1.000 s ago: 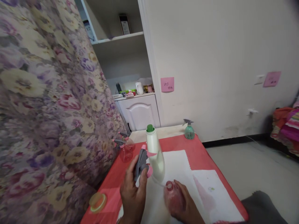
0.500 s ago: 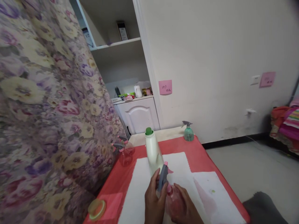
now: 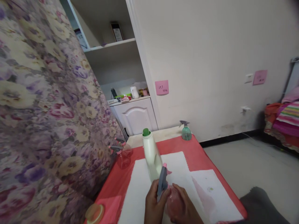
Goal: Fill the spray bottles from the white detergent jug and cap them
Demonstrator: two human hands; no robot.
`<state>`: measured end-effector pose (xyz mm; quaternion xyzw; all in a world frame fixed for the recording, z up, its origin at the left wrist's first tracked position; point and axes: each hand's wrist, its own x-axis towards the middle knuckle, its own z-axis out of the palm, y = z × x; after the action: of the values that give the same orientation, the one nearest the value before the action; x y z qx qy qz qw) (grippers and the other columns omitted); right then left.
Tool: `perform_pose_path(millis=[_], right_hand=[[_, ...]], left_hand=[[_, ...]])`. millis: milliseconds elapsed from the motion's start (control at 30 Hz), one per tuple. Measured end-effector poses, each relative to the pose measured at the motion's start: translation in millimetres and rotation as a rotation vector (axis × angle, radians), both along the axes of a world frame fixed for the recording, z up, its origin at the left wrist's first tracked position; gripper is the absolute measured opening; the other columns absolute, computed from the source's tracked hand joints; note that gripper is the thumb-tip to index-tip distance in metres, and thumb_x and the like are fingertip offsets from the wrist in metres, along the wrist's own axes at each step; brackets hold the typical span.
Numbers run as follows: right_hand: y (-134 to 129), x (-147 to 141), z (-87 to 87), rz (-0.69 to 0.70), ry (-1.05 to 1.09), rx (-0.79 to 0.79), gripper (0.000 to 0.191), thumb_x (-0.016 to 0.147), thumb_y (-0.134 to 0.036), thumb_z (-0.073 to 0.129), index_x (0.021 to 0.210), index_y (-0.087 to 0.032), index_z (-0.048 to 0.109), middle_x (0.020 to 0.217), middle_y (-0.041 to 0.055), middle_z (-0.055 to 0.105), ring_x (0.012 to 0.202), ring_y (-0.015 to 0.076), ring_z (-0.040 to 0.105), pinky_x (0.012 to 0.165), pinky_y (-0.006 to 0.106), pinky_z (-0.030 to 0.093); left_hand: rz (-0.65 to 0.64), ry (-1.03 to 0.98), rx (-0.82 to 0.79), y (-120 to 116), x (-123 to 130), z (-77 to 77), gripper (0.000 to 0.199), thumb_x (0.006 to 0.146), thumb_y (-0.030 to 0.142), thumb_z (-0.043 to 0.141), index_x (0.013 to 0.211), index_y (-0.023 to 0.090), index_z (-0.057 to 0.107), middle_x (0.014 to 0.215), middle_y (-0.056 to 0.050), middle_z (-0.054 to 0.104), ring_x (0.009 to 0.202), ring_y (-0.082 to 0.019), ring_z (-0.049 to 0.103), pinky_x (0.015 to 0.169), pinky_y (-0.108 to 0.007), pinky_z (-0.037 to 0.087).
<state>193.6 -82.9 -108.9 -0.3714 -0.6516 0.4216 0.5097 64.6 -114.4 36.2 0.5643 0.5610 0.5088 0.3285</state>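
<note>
- The grey-and-pink spray head was gripped by the closed fingers of the left hand, at the neck of the pink bottle.
- The pink bottle was clasped around its body by the right hand, above the white sheet.
- The tall pale-green bottle was seen just beyond the hands, its mouth partly filled by a green piece.
- Two pink spray bottles were placed near the curtain, on the red cloth.
- A green spray bottle was set at the table's far right corner.
</note>
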Motion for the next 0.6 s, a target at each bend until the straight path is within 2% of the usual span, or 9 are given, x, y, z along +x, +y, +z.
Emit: perform_pose_path(millis=[167, 300, 467, 600], right_hand=[[-0.3, 0.1, 2.2, -0.005, 0.01, -0.021, 0.092, 0.051, -0.008, 0.072, 0.137, -0.022, 0.04, 0.137, 0.0118, 0.05, 0.131, 0.0302, 0.046, 0.113, 0.043, 0.036], [0.9, 1.1, 1.3, 0.01, 0.018, -0.018, 0.096, 0.05, -0.01, 0.075, 0.137, -0.023, 0.038, 0.138, 0.0131, 0.05, 0.131, 0.033, 0.045, 0.112, 0.046, 0.035], [1.7, 1.9, 0.0, 0.013, 0.004, 0.004, 0.095, 0.05, -0.014, 0.077, 0.137, -0.023, 0.04, 0.138, 0.0127, 0.051, 0.131, 0.0343, 0.045, 0.113, 0.046, 0.035], [2.2, 1.3, -0.5, 0.014, -0.012, -0.028, 0.096, 0.049, -0.009, 0.074, 0.138, -0.023, 0.041, 0.138, 0.0121, 0.051, 0.131, 0.0341, 0.047, 0.111, 0.044, 0.038]], left_hand=[[0.003, 0.012, 0.027, -1.4, 0.5, -2.4, 0.031, 0.077, 0.041, 0.07, 0.1, 0.021, 0.069, 0.095, -0.007, 0.074, 0.089, -0.025, 0.067, 0.082, -0.03, 0.053], [0.027, 0.014, -0.007, -1.2, -0.4, -1.0, 0.032, 0.076, 0.045, 0.069, 0.095, 0.02, 0.07, 0.086, -0.005, 0.075, 0.08, -0.023, 0.068, 0.075, -0.028, 0.054], [0.004, 0.064, -0.011, -2.7, -4.3, 5.6, 0.033, 0.076, 0.047, 0.068, 0.096, 0.02, 0.07, 0.087, -0.005, 0.074, 0.083, -0.024, 0.067, 0.077, -0.028, 0.053], [0.049, 0.067, 0.024, -3.9, -6.1, 11.9, 0.033, 0.076, 0.046, 0.069, 0.096, 0.02, 0.069, 0.092, -0.006, 0.074, 0.085, -0.025, 0.067, 0.078, -0.029, 0.053]])
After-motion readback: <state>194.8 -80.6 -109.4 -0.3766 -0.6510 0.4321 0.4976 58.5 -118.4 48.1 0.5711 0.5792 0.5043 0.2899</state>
